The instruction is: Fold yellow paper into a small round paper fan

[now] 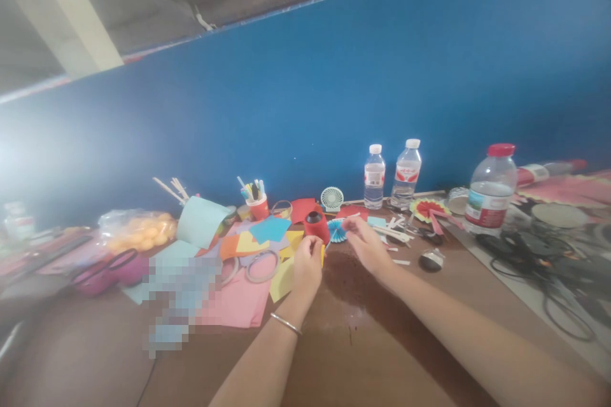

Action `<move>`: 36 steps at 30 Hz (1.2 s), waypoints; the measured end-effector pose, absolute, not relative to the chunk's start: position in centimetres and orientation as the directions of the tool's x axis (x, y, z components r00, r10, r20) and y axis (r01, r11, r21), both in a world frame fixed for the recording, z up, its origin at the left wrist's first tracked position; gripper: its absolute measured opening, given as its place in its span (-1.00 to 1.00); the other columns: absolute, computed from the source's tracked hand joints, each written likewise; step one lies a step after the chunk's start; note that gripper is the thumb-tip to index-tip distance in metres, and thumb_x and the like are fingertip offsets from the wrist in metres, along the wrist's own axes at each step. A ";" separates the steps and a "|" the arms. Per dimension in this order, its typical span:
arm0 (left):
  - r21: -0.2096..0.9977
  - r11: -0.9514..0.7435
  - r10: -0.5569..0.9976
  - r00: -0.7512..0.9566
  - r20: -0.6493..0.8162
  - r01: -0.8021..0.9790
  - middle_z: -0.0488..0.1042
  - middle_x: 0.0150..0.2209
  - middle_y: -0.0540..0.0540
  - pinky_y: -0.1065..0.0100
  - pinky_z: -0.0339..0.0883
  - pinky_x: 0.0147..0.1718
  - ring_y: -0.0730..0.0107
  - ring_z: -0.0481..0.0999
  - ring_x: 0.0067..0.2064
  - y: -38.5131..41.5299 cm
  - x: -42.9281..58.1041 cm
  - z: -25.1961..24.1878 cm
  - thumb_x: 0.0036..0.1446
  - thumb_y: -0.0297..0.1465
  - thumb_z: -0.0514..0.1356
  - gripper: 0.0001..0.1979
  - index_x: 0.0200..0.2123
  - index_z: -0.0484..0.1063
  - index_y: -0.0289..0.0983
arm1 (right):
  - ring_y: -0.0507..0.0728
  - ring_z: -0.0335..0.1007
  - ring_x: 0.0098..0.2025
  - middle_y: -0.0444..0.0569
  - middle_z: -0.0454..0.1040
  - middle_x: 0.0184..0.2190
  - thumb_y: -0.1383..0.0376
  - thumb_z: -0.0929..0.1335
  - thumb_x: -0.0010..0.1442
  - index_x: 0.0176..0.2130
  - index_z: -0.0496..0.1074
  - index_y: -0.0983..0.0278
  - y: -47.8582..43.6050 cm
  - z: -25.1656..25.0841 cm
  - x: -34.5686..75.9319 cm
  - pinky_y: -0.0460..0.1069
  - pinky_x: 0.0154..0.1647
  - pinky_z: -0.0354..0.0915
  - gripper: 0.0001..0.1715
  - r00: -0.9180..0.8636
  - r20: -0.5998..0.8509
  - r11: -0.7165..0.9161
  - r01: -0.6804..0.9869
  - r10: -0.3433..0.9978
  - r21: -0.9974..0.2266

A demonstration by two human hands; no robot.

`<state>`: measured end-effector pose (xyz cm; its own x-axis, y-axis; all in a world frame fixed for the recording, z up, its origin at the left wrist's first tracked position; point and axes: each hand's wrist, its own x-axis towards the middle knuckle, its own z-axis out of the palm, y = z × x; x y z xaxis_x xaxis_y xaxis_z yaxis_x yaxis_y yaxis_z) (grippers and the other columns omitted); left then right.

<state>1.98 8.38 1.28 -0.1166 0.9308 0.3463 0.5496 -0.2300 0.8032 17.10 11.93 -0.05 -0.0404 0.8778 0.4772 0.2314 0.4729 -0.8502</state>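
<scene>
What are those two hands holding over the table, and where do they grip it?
The right hand pinches the edge of a small light-blue pleated paper fan. The left hand is curled beside it; whether it grips the fan's thin stick cannot be told.

Brown table (363, 356) w/ coloured paper sheets (238, 302), tape rolls (262, 266), bottles (490, 191).

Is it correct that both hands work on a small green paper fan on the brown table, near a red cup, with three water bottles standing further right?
Not quite: the head view shows the small paper fan is blue, not green. The rest holds: the left hand and right hand are at it on the brown table, near the red cup, with three water bottles further right.
</scene>
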 end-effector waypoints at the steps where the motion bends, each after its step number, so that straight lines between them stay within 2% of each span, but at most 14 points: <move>1: 0.804 -0.248 0.930 -0.101 0.354 0.540 0.36 -0.47 0.02 0.40 0.14 -0.41 0.42 0.33 -0.42 8.4 2.1 1.3 0.11 -0.30 -0.07 -0.78 -0.44 0.28 -0.25 | 0.11 0.30 -0.19 -0.05 0.35 -0.26 0.32 0.21 0.03 -0.20 0.23 0.22 11.6 -0.1 16.4 0.04 -0.12 0.19 -0.74 -0.092 0.433 0.443 0.175 0.896 -0.879; 3: 0.798 -0.283 0.924 -0.070 0.375 0.532 0.35 -0.47 0.01 0.40 0.15 -0.41 0.43 0.33 -0.42 8.5 2.3 1.1 0.11 -0.31 -0.06 -0.80 -0.43 0.28 -0.25 | 0.10 0.34 -0.28 -0.09 0.36 -0.32 0.26 0.23 0.05 -0.15 0.18 0.18 10.9 -0.2 15.3 0.05 -0.21 0.25 -0.70 -0.213 0.316 0.339 0.081 0.924 -0.937; 5: 0.777 -0.323 0.915 -0.031 0.402 0.541 0.35 -0.47 0.01 0.40 0.15 -0.41 0.43 0.33 -0.42 8.5 2.4 1.0 0.10 -0.33 -0.05 -0.81 -0.43 0.29 -0.25 | 0.07 0.36 -0.44 -0.15 0.33 -0.42 0.21 0.24 0.06 -0.14 0.12 0.15 10.5 -0.3 14.7 0.03 -0.38 0.31 -0.68 -0.312 0.211 0.206 -0.047 0.926 -0.977; 8: 0.741 -0.368 0.901 0.020 0.433 0.562 0.36 -0.45 0.00 0.40 0.15 -0.37 0.42 0.34 -0.39 8.4 2.4 0.9 0.10 -0.36 -0.05 -0.83 -0.43 0.29 -0.25 | 0.03 0.30 -0.59 -0.23 0.28 -0.54 0.21 0.26 0.04 -0.17 0.09 0.15 10.5 -0.3 14.8 -0.02 -0.57 0.28 -0.66 -0.373 0.126 0.082 -0.133 0.919 -0.988; 12: 0.728 -0.366 0.898 0.016 0.439 0.580 0.39 -0.39 -0.03 0.39 0.16 -0.34 0.40 0.35 -0.34 8.5 2.2 0.9 0.11 -0.37 -0.05 -0.83 -0.39 0.30 -0.25 | 0.02 0.28 -0.57 -0.22 0.34 -0.58 0.31 0.33 -0.06 -0.26 0.17 0.20 11.0 -0.1 15.8 -0.07 -0.55 0.23 -0.68 -0.320 0.169 0.182 0.011 0.932 -0.983; 16: 0.728 -0.355 0.900 0.004 0.435 0.587 0.38 -0.37 -0.05 0.37 0.16 -0.32 0.38 0.35 -0.32 8.6 2.1 1.0 0.11 -0.35 -0.05 -0.82 -0.39 0.31 -0.26 | 0.03 0.30 -0.50 -0.18 0.39 -0.55 0.36 0.31 -0.08 -0.30 0.24 0.24 11.4 -0.1 16.2 -0.07 -0.47 0.20 -0.74 -0.261 0.253 0.290 0.115 0.931 -0.950; 20: 0.732 -0.367 0.896 0.006 0.444 0.573 0.38 -0.37 -0.05 0.37 0.16 -0.31 0.38 0.35 -0.32 8.5 2.1 1.0 0.12 -0.34 -0.06 -0.80 -0.39 0.31 -0.26 | 0.04 0.29 -0.50 -0.16 0.37 -0.55 0.31 0.30 -0.06 -0.44 0.31 0.26 11.0 0.2 16.1 -0.06 -0.47 0.19 -0.92 -0.215 0.328 0.373 0.217 0.920 -0.902; 26: 0.739 -0.380 0.891 0.007 0.454 0.557 0.37 -0.42 -0.04 0.37 0.16 -0.35 0.40 0.34 -0.36 8.4 2.3 0.8 0.12 -0.33 -0.06 -0.80 -0.41 0.30 -0.27 | 0.10 0.33 -0.39 -0.08 0.45 -0.46 0.25 0.31 -0.02 -0.44 0.44 0.23 10.0 0.8 16.0 -0.03 -0.38 0.21 -0.87 -0.174 0.448 0.479 0.387 0.877 -0.788; 31: 0.741 -0.386 0.892 0.016 0.453 0.550 0.38 -0.42 -0.03 0.39 0.16 -0.36 0.41 0.34 -0.36 8.4 2.4 0.9 0.11 -0.34 -0.03 -0.81 -0.41 0.31 -0.27 | 0.10 0.32 -0.40 -0.08 0.44 -0.47 0.26 0.26 0.02 -0.44 0.43 0.23 10.2 0.6 16.2 -0.03 -0.39 0.19 -0.83 -0.168 0.443 0.471 0.421 0.881 -0.775; 36: 0.772 -0.371 0.900 -0.004 0.435 0.517 0.41 -0.38 -0.03 0.38 0.17 -0.32 0.40 0.36 -0.33 8.3 2.5 1.2 0.10 -0.36 -0.02 -0.82 -0.38 0.33 -0.26 | 0.05 0.25 -0.47 -0.15 0.36 -0.54 0.32 0.22 0.02 -0.47 0.33 0.25 10.4 0.4 16.2 -0.07 -0.44 0.15 -0.88 -0.161 0.408 0.438 0.336 0.899 -0.834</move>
<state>2.51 8.28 1.22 -0.0041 0.9003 0.4352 0.5171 -0.3706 0.7716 16.20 10.44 0.44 -0.1612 0.8988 0.4076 0.3363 0.4383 -0.8335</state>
